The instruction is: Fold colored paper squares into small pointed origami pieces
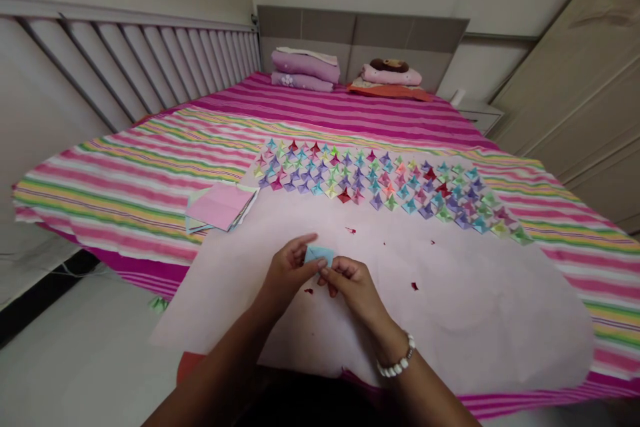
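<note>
A small folded piece of light blue paper [318,253] is held up between both hands, over a large pale pink sheet [475,307]. My left hand [290,265] pinches its lower left part, thumb in front, with the index finger stretched out above. My right hand [350,275], a white bead bracelet on its wrist, grips the paper's lower right corner between thumb and fingers. Beyond the hands, rows of small folded paper pieces [357,180] in many colours stand on the sheet. A stack of square papers [223,207], pink on top, lies to the left.
Several dark red scraps [415,286] lie scattered on the sheet. The sheet rests on a bed with a striped cover [130,180]. A green folded paper [159,305] is on the floor at left. Folded bedding [305,68] sits by the headboard; a white rail [165,73] runs along the left.
</note>
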`<state>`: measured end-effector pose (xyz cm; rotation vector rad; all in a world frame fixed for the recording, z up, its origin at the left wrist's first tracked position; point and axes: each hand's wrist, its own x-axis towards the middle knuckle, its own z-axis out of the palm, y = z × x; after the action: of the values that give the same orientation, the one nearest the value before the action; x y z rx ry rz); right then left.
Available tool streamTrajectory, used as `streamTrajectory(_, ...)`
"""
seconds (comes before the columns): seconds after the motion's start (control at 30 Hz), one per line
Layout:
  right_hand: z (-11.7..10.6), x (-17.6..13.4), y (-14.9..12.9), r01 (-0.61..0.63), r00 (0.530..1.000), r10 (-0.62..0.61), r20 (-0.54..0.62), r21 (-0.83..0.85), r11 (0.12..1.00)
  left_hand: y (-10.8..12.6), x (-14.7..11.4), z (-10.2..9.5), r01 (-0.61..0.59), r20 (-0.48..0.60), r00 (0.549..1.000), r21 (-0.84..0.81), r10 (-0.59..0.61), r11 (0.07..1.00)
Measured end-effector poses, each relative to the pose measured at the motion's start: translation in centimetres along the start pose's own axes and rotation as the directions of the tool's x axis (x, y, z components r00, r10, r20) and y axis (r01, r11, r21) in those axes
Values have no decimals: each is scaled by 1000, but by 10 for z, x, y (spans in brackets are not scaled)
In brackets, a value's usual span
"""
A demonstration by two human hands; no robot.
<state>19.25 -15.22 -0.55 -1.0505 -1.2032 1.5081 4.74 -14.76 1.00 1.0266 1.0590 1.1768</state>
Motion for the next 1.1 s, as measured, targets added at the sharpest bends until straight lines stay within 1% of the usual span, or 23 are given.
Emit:
streamTrajectory(0.13,2,-2,0,-15,997,15,69,11,1000,5,-3,1,2,64,998,119,-9,993)
streamTrajectory(0.33,2,-3,5,-40,995,38,94,19,999,6,-5,2,-18,70,998,155,7,988)
streamTrajectory(0.4,1,-2,7,-24,997,24,73,12,1000,3,-4,1,-35,34,999,179,29,983)
streamTrajectory(0.5,-2,-1,6,38,999,-38,-25,-2,999,0,-2,0,-63,4,998,217,63,974)
streamTrajectory(0.57,-3,0,4,68,995,-67,-76,11,998,-2,-2,0,-49,38,998,211,42,976)
streamTrajectory(0.63,-5,0,1,83,993,-82,-85,13,996,-3,-2,1,-25,51,999,198,15,980)
streamTrajectory(0.8,-8,0,-2,90,994,-92,-64,-38,995,-2,-3,3,-3,39,999,141,-3,990)
streamTrajectory(1.0,-6,0,1,51,999,-51,-10,28,998,0,-2,2,0,18,1000,126,-2,992)
streamTrajectory(1.1,-6,0,3,67,998,-67,-15,39,997,1,-3,3,-4,21,1000,151,1,989)
